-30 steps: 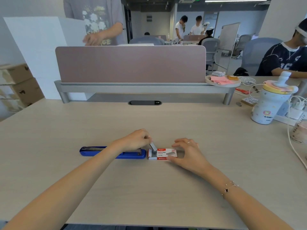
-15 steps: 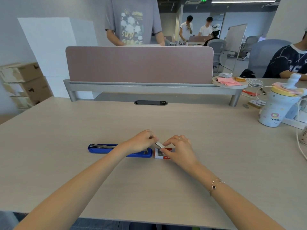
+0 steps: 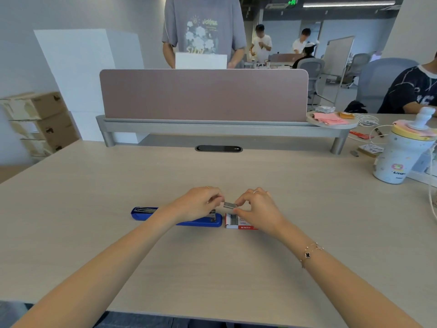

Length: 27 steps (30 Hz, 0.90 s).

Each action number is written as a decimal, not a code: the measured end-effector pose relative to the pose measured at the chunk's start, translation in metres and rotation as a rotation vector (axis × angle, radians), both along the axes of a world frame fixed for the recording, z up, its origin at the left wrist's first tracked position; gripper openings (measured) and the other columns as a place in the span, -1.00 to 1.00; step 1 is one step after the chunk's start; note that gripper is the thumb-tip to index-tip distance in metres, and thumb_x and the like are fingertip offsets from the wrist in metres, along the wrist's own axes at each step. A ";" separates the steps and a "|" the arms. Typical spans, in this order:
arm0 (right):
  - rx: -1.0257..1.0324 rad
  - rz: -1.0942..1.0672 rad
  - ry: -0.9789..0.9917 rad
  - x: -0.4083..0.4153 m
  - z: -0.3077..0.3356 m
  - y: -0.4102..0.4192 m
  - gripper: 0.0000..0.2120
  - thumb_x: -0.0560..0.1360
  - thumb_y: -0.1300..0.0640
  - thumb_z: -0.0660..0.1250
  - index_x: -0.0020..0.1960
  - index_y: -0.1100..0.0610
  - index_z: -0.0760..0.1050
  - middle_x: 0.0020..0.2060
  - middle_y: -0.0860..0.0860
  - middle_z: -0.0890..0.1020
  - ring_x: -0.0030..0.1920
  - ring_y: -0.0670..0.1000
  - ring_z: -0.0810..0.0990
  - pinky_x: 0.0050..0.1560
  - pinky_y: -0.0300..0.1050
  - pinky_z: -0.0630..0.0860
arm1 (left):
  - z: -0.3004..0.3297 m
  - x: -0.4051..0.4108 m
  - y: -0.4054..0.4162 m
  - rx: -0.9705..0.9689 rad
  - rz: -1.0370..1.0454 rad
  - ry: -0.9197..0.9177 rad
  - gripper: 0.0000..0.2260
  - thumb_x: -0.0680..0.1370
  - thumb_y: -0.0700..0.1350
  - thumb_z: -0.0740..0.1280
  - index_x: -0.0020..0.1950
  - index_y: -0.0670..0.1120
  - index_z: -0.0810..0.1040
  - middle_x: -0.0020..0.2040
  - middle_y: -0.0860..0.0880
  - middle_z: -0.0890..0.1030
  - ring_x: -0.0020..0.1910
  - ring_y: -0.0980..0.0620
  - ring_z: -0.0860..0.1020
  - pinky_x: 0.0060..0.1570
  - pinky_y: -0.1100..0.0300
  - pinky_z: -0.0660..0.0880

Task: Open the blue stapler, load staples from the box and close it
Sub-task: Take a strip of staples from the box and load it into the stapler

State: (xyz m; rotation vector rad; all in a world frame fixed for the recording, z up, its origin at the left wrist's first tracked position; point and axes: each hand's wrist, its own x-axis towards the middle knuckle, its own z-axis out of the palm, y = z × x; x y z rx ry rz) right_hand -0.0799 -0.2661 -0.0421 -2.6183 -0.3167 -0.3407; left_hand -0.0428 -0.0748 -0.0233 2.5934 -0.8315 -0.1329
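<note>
The blue stapler (image 3: 144,213) lies opened flat on the desk, its metal channel facing up; my left forearm covers its middle. Just right of it sits the small red-and-white staple box (image 3: 233,223), open with grey staples showing. A short grey strip of staples (image 3: 229,205) hangs a little above the gap between stapler and box. My left hand (image 3: 198,203) pinches its left end, and my right hand (image 3: 257,209) pinches its right end while hovering over the box.
A mauve divider panel (image 3: 203,94) on a grey rail crosses the far desk edge. A white lidded cup (image 3: 399,157) and white cables (image 3: 432,192) stand at the right. People stand and sit beyond the divider.
The staple strip has come up out of the box. My right hand left the box and took hold of the strip's right end, so both hands now hold it above the desk.
</note>
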 end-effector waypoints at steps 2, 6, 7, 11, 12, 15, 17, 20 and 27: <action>-0.008 0.029 0.019 0.003 0.004 0.001 -0.82 0.45 -0.02 0.35 0.00 0.00 0.60 0.01 -0.06 0.63 0.00 -0.06 0.38 0.12 -0.13 0.28 | 0.004 -0.002 0.005 0.013 -0.028 -0.009 -0.84 0.60 -0.01 0.20 0.09 0.02 0.53 -0.02 0.08 0.56 -0.03 0.09 0.50 0.02 0.13 0.47; -0.033 0.093 0.043 0.006 0.008 0.007 -0.82 0.45 -0.02 0.35 0.01 0.01 0.59 0.01 -0.06 0.62 0.00 -0.07 0.37 0.14 -0.10 0.29 | 0.010 -0.005 0.013 0.042 -0.049 -0.066 -0.80 0.53 0.07 0.31 0.08 0.01 0.54 0.00 0.08 0.58 -0.05 0.12 0.51 0.01 0.17 0.45; -0.036 0.104 0.045 0.007 0.009 0.010 -0.82 0.45 -0.01 0.35 0.01 0.01 0.59 0.01 -0.06 0.62 0.01 -0.06 0.38 0.16 -0.08 0.30 | 0.010 -0.005 0.015 0.056 -0.047 -0.085 -0.80 0.52 0.06 0.32 0.07 0.01 0.54 0.01 0.07 0.58 -0.06 0.12 0.51 0.00 0.17 0.46; -0.040 0.124 0.047 0.009 0.010 0.023 -0.82 0.46 0.00 0.34 0.02 0.01 0.59 0.02 -0.04 0.62 0.07 -0.02 0.41 0.19 -0.05 0.32 | 0.011 -0.004 0.023 0.106 -0.037 -0.142 -0.87 0.52 0.00 0.34 0.03 0.01 0.57 0.00 0.04 0.61 -0.10 0.09 0.54 -0.02 0.12 0.48; -0.042 0.128 0.045 0.010 0.010 0.026 -0.82 0.46 0.00 0.34 0.02 0.01 0.59 0.02 -0.04 0.62 0.04 -0.03 0.40 0.17 -0.06 0.31 | 0.012 -0.004 0.026 0.112 -0.030 -0.143 -0.87 0.53 0.00 0.34 0.02 0.00 0.57 0.00 0.04 0.61 -0.10 0.09 0.54 -0.02 0.12 0.47; -0.039 0.138 0.052 0.012 0.010 0.033 -0.83 0.45 -0.01 0.34 0.01 0.00 0.60 0.02 -0.04 0.62 0.02 -0.04 0.38 0.14 -0.08 0.29 | 0.013 -0.004 0.032 0.140 -0.018 -0.139 -0.86 0.53 0.00 0.33 0.02 -0.02 0.58 0.00 0.02 0.61 -0.10 0.08 0.53 -0.04 0.15 0.45; -0.027 0.144 0.061 0.013 0.008 0.037 -0.83 0.45 0.00 0.35 0.00 0.00 0.60 0.02 -0.05 0.62 0.01 -0.04 0.38 0.12 -0.10 0.27 | 0.013 -0.004 0.036 0.152 -0.015 -0.141 -0.85 0.53 0.00 0.33 0.02 -0.03 0.58 0.00 0.02 0.62 -0.11 0.08 0.54 -0.04 0.12 0.46; -0.004 0.145 0.095 0.015 0.004 0.042 -0.85 0.44 0.00 0.37 -0.02 -0.02 0.61 0.01 -0.06 0.62 -0.01 -0.07 0.33 0.10 -0.12 0.23 | 0.011 -0.004 0.041 0.170 -0.007 -0.124 -0.84 0.52 0.01 0.34 0.01 -0.03 0.59 -0.01 0.02 0.62 -0.09 0.07 0.54 -0.03 0.11 0.46; 0.024 0.123 0.170 0.018 0.003 0.043 -0.85 0.41 -0.03 0.38 -0.05 -0.05 0.64 -0.01 -0.07 0.64 0.01 -0.06 0.34 0.06 -0.14 0.20 | 0.003 -0.001 0.043 0.149 -0.002 -0.076 -0.84 0.51 0.04 0.35 0.00 -0.01 0.60 -0.07 0.08 0.59 -0.10 0.08 0.54 -0.08 0.17 0.46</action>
